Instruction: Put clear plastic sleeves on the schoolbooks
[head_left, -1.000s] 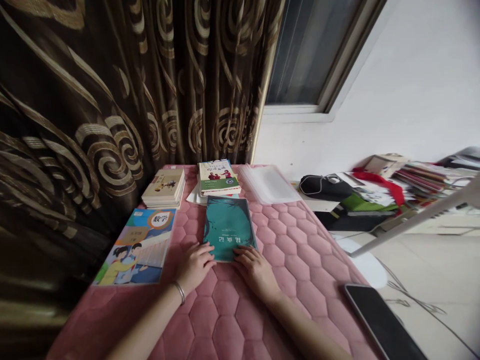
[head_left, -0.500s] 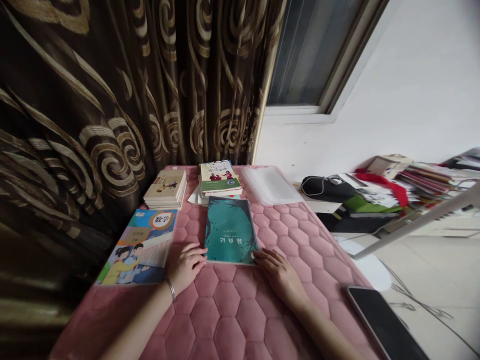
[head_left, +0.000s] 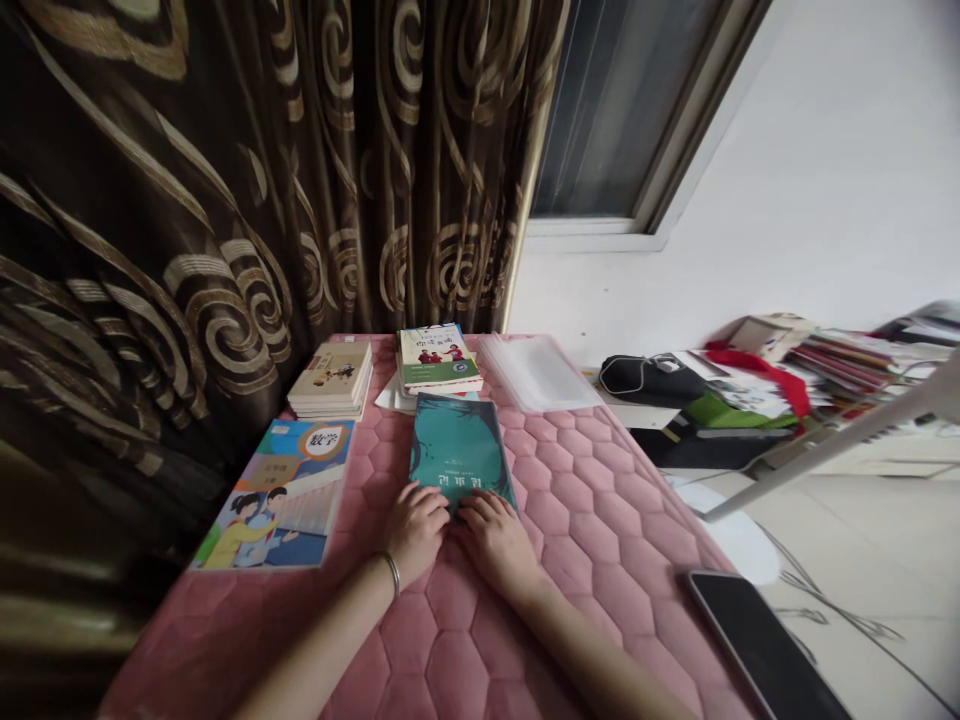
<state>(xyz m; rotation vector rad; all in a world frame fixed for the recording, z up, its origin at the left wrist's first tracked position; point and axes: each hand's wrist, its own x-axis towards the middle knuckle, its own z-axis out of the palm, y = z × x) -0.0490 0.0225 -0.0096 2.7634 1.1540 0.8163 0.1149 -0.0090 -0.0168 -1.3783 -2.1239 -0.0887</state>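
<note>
A teal paperback book (head_left: 456,440) lies on the pink quilted mat (head_left: 600,540), its title upside down to me. My left hand (head_left: 414,530) rests on its near left corner, and my right hand (head_left: 495,540) lies on its near right corner. The fingers touch the cover without visibly gripping it, and they hide the book's near edge. A thin bangle circles my left wrist. To the left lies a maths textbook (head_left: 277,495). Farther off are a stack of paperbacks (head_left: 331,380), a green-edged book (head_left: 439,358) and a clear plastic folder (head_left: 532,372).
A brown and gold swirled curtain (head_left: 187,250) hangs along the left side of the mat. A black tablet (head_left: 757,640) lies at the lower right. To the right, beyond the mat, sit a black pouch (head_left: 637,375), a red ribbon (head_left: 757,370) and piled books (head_left: 840,360).
Half a second ago my hands lay apart at the book's near sides. Both have since moved inward and now rest on its near corners. The book looks unmoved.
</note>
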